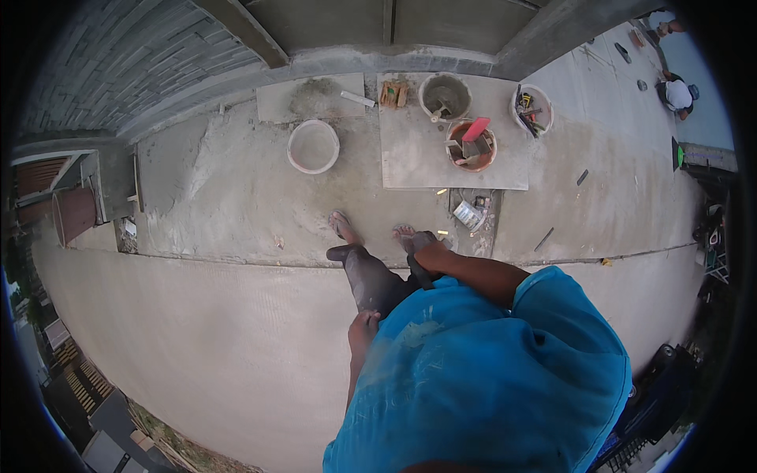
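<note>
My left hand (pixel 363 328) is beside the left thigh of my dark trousers (pixel 374 281), its fingers curled in against the cloth; whether they grip anything is hidden. Across my front reaches my right arm, and my right hand (pixel 430 255) is low by the right trouser leg, its fingers not visible. Ahead of my sandalled feet stands a whitish round tub (pixel 313 147). Farther right are a grey bucket of wet mortar (pixel 445 96) and an orange-brown bucket (pixel 475 164) holding a red float (pixel 476 129) and other tools.
A white bucket of hand tools (pixel 533 110) stands at the right edge of a pale board (pixel 410 162). A white container (pixel 469 216) lies tipped over near my right foot. Along the far side runs a wall (pixel 339 67). Another person (pixel 678 94) crouches far right.
</note>
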A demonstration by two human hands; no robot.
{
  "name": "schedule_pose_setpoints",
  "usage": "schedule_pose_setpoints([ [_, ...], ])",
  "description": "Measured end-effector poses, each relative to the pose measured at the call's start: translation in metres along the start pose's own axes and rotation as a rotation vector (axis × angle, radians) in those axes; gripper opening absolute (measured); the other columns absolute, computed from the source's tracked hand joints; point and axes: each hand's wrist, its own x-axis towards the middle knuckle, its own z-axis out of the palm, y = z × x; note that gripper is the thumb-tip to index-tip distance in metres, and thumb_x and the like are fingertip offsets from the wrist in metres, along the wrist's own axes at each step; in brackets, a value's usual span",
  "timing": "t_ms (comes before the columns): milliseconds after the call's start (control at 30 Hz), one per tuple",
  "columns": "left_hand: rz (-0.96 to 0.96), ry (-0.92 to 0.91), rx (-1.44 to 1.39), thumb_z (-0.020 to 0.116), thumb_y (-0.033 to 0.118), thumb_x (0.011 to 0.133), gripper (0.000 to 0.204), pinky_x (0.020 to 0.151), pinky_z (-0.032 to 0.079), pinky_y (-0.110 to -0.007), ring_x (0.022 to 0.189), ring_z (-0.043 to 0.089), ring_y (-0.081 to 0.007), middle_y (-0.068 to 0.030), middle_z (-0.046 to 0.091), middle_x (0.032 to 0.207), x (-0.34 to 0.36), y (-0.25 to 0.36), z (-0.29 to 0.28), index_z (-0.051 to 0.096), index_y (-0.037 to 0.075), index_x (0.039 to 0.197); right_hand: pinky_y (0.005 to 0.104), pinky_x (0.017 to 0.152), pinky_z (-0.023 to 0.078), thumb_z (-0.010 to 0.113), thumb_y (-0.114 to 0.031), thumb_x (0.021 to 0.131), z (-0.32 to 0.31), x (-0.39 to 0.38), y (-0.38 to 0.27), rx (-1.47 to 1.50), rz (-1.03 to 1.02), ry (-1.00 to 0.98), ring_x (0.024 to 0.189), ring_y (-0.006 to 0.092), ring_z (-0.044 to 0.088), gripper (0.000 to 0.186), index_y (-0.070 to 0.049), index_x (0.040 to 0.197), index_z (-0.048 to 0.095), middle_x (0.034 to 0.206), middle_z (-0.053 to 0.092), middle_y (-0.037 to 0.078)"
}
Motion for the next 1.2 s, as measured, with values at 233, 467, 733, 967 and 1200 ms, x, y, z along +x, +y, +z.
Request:
schedule_pose_setpoints([
  [233, -0.018, -0.393, -0.014, 0.063, 0.035, 0.102, 0.032, 0.085, 0.055, -0.039, 0.097, 0.075, -0.0321, -0.0173, 0.077, 0.106, 0.117, 0.01, -0.138, 0.073, 0.005, 0.109, 0.0553, 0.078, 0.055, 0.064, -0.028, 0.098, -0.075, -0.008, -0.043, 0.34, 0.206, 0.435, 0.09, 0.044, 0.071, 0.025, -0.003, 0.095, 0.066, 0.087, 0.071, 0.022],
  [467, 0.088, -0.587, 0.255, 0.066, 0.03, 0.1, 0.021, 0.082, 0.057, -0.037, 0.089, 0.074, -0.0206, -0.0071, 0.076, 0.09, 0.178, 0.076, -0.184, 0.075, 0.01, 0.102, 0.0572, 0.077, 0.052, 0.071, -0.03, 0.095, -0.114, -0.059, -0.068, 0.77, 0.255, 0.332, 0.088, 0.0462, 0.068, 0.028, -0.003, 0.094, 0.062, 0.086, 0.068, 0.023],
  [733, 0.084, -0.755, 0.369, 0.067, 0.037, 0.095, 0.028, 0.081, 0.06, -0.037, 0.088, 0.077, -0.025, -0.0092, 0.079, 0.096, 0.261, 0.13, -0.152, 0.077, 0.012, 0.104, 0.0527, 0.09, 0.056, 0.072, -0.027, 0.09, -0.15, -0.004, 0.022, 0.697, 0.244, 0.067, 0.102, 0.0425, 0.071, 0.036, -0.005, 0.118, 0.07, 0.106, 0.075, 0.021],
  [967, -0.362, -0.711, -0.022, 0.059, 0.022, 0.106, 0.025, 0.078, 0.059, -0.032, 0.081, 0.072, -0.0157, -0.0085, 0.073, 0.091, 0.351, 0.211, -0.148, 0.069, 0.001, 0.116, 0.0517, 0.089, 0.056, 0.07, -0.027, 0.089, -0.19, 0.019, 0.087, 0.713, 0.032, -0.154, 0.1, 0.0395, 0.072, 0.031, -0.007, 0.113, 0.073, 0.104, 0.075, 0.019],
  [1200, -0.033, -0.18, 0.095, 0.061, 0.017, 0.104, 0.032, 0.085, 0.059, -0.034, 0.098, 0.074, -0.0205, -0.0118, 0.075, 0.102, 0.614, 0.12, -0.136, 0.063, 0.0, 0.131, 0.0501, 0.082, 0.057, 0.066, -0.027, 0.095, -0.173, 0.091, 0.14, 0.886, 0.068, 0.009, 0.088, 0.0384, 0.073, 0.025, -0.009, 0.11, 0.072, 0.094, 0.074, 0.018],
])
